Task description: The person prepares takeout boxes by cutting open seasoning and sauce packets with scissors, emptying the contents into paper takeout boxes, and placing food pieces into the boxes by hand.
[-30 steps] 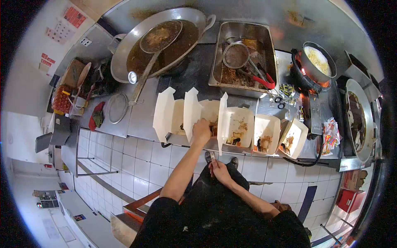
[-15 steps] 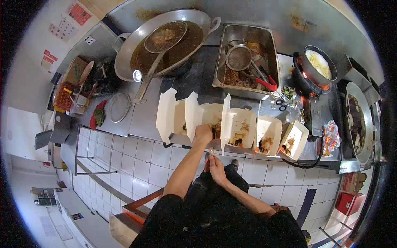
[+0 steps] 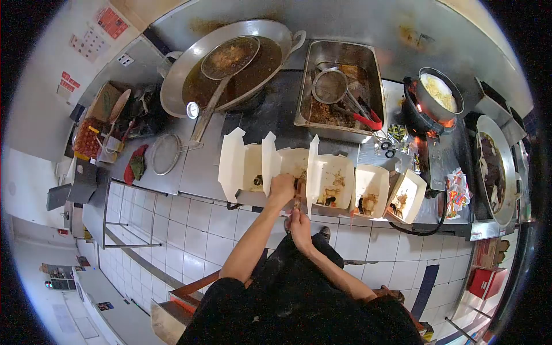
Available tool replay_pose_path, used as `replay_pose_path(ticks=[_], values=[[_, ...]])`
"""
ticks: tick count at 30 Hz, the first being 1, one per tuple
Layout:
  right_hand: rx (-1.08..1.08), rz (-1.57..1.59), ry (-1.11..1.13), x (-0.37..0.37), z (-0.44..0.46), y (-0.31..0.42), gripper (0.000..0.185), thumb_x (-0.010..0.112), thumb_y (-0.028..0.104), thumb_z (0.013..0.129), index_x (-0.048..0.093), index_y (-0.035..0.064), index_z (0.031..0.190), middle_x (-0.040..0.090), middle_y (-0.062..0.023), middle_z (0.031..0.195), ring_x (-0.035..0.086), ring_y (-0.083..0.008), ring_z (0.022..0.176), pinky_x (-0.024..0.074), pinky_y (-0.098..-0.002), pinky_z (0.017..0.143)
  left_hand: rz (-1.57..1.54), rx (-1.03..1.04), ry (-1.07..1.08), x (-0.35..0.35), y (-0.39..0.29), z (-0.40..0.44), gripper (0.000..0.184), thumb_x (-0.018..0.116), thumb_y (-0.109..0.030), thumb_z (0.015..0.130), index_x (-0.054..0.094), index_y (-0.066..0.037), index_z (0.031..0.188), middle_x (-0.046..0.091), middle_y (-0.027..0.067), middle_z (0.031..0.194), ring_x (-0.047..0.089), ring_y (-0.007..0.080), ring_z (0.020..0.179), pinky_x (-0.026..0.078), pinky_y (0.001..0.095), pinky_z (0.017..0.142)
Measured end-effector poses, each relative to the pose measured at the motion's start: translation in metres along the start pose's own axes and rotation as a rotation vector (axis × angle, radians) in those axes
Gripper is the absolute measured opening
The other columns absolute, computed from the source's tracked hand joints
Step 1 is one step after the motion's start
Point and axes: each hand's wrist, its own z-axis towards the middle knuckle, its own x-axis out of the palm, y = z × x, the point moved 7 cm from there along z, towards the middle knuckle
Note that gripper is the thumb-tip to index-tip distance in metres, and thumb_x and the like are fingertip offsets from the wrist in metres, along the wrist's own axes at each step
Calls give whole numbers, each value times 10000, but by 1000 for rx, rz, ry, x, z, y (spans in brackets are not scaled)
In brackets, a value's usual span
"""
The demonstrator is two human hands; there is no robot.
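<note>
My left hand (image 3: 282, 188), fingers closed and mostly hidden, reaches into the second open paper takeaway box (image 3: 268, 164) from the left. Just below it, my right hand (image 3: 299, 225) is closed around a small, narrow, see-through item (image 3: 297, 203) whose kind I cannot make out. Bits of food lie in the leftmost box (image 3: 231, 167), which has its lid up. To the right of my hands, a third box (image 3: 334, 175) holds dark and pale food pieces. Two more boxes, a fourth (image 3: 371, 180) and a tilted fifth (image 3: 415, 192), also contain food scraps.
Behind the boxes are a wide wok of oil (image 3: 172, 95) with a skimmer (image 3: 215, 103) across it and a steel pan (image 3: 302, 118) holding a strainer and red-handled tongs (image 3: 368, 121). A pot (image 3: 458, 104) sits over flames at right, near sauce packets (image 3: 457, 192).
The view has shifted slightly, so the counter sits a little lower. My left hand stays inside the second box, and my right hand is slightly higher, closer to it.
</note>
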Motion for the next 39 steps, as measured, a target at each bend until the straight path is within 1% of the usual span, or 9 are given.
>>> replay_pose_path(ticks=[2,10,14,21,26,29,31,35,39], values=[[-23,-88,-38,0,5,7,380,366,327,1035,556,16,928,535,-34,662,517,-129,564,434,-278,538,-87,-31,-23,-10,5,-4,130,654,-85,708,657,-24,823,674,195,787,669,371,767,533,448,695],[64,566,-129,13,28,-10,237,465,206,1007,531,-3,1096,592,-67,930,566,-135,695,526,-305,664,-518,-29,-295,-42,9,-32,146,646,-42,746,623,-18,888,672,153,776,614,386,822,469,482,767],[-51,400,-230,17,40,-11,221,472,181,999,512,3,1123,598,-64,932,575,-139,707,530,-303,688,-513,-176,-365,-40,19,-37,146,694,-68,722,653,-19,853,665,134,754,625,323,801,480,440,768],[205,682,-285,21,43,11,132,499,147,973,531,41,1045,580,-26,783,543,-115,665,471,-271,598,-548,-248,-363,-50,25,-41,183,748,-110,727,665,3,845,684,128,766,664,239,685,522,343,670],[251,861,-231,28,52,15,100,477,143,977,530,59,984,562,-32,760,567,-142,691,478,-283,617,-782,-313,-306,-56,28,-49,143,700,-108,784,642,15,830,656,152,801,641,290,765,497,389,698],[264,917,-244,32,61,4,137,462,144,980,539,54,1050,614,-64,864,608,-170,759,501,-301,644,-795,-301,-341,-47,33,-47,133,688,-98,797,636,18,834,655,147,795,647,284,756,501,378,694],[213,852,-228,31,67,6,246,491,121,964,523,53,1198,599,-68,1093,588,-176,941,498,-314,786,-785,-284,-368,-53,28,-48,127,684,-92,801,632,18,837,655,146,795,649,281,758,503,375,691],[190,815,-319,28,72,-1,276,496,132,966,522,52,1229,596,-67,1141,590,-183,987,501,-320,830,-716,-246,-483,-68,15,-54,95,658,-71,809,616,10,836,638,147,776,628,305,724,492,404,669],[291,945,-183,35,78,-20,281,507,151,967,534,62,1232,600,-63,1145,590,-198,1001,506,-330,856,-569,-167,-540,-85,4,-56,51,667,-63,788,638,-26,807,632,139,771,621,303,667,489,407,626]])
